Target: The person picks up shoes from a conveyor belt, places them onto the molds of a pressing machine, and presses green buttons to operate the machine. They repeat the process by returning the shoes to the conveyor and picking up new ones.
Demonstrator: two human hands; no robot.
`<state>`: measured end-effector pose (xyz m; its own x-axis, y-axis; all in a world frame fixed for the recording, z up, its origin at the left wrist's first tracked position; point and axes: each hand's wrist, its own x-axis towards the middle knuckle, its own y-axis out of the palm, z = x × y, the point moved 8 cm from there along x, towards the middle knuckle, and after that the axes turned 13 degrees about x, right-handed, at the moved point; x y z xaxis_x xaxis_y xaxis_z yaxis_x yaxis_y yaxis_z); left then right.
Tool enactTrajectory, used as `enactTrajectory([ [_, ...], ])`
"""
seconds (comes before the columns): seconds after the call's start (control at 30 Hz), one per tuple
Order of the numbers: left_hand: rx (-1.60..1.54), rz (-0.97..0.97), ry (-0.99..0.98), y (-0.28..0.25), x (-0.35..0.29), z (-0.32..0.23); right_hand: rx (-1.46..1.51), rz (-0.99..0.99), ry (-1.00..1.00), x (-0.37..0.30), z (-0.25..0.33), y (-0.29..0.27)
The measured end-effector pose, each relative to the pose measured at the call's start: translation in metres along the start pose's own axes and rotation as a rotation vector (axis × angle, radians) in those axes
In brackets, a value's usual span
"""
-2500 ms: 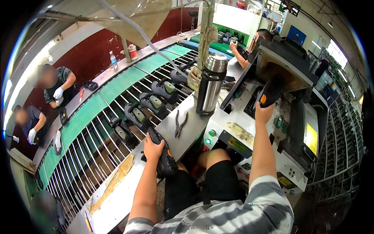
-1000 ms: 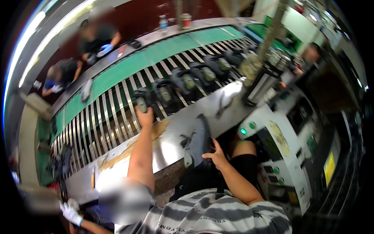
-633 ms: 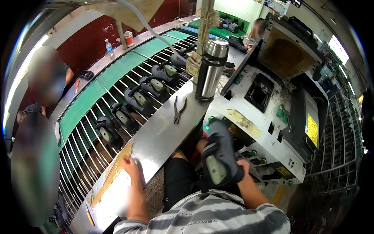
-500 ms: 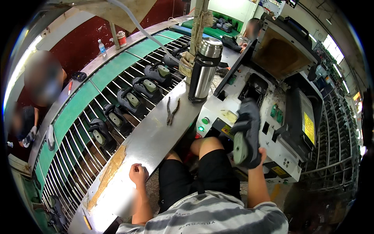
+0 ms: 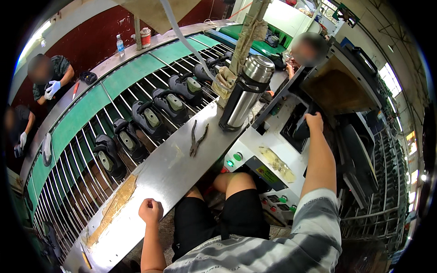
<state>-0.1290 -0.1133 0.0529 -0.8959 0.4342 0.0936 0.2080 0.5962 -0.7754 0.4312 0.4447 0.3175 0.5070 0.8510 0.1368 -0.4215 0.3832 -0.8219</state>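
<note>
My right hand (image 5: 314, 120) reaches far out to the right, its fingers wrapped round a dark grey shoe (image 5: 302, 129). The shoe is down in the black recess in the top of a white machine (image 5: 261, 157), beneath a raised lid (image 5: 339, 77) with a brown inner pad. Much of the shoe is hidden by the hand and the recess. My left hand (image 5: 150, 210) rests at the edge of the metal bench (image 5: 166, 170), fingers curled in, with nothing visible in it. Pliers (image 5: 198, 139) lie farther up the bench with their handles spread.
Several dark shoes (image 5: 148, 119) stand on the roller conveyor (image 5: 84, 170) to the left. A steel thermos (image 5: 246, 93) stands at the bench's far end. A hose (image 5: 182, 43) hangs above the rollers. Co-workers' gloved hands (image 5: 53, 88) show at the far left; another person (image 5: 309, 49) sits beyond the machine.
My right hand has carried the shoe away from my body and down into the machine's recess. My left hand has shifted slightly left and nearer, still curled.
</note>
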Motion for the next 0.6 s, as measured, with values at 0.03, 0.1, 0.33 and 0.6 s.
enactTrajectory([
  [0.03,-0.017,0.01,-0.007,0.003,0.001,0.001,-0.07,0.105,0.051,0.003,-0.006,0.017],
  [0.1,-0.029,0.031,-0.019,-0.005,0.001,0.002,-0.045,-0.034,0.102,-0.033,0.007,0.023],
  [0.33,-0.026,0.052,-0.032,-0.007,0.001,0.0,-0.151,0.157,0.012,-0.02,0.0,0.04],
  [0.6,-0.108,0.009,-0.009,0.0,0.002,0.017,-0.203,0.125,-0.124,-0.037,-0.008,0.04],
])
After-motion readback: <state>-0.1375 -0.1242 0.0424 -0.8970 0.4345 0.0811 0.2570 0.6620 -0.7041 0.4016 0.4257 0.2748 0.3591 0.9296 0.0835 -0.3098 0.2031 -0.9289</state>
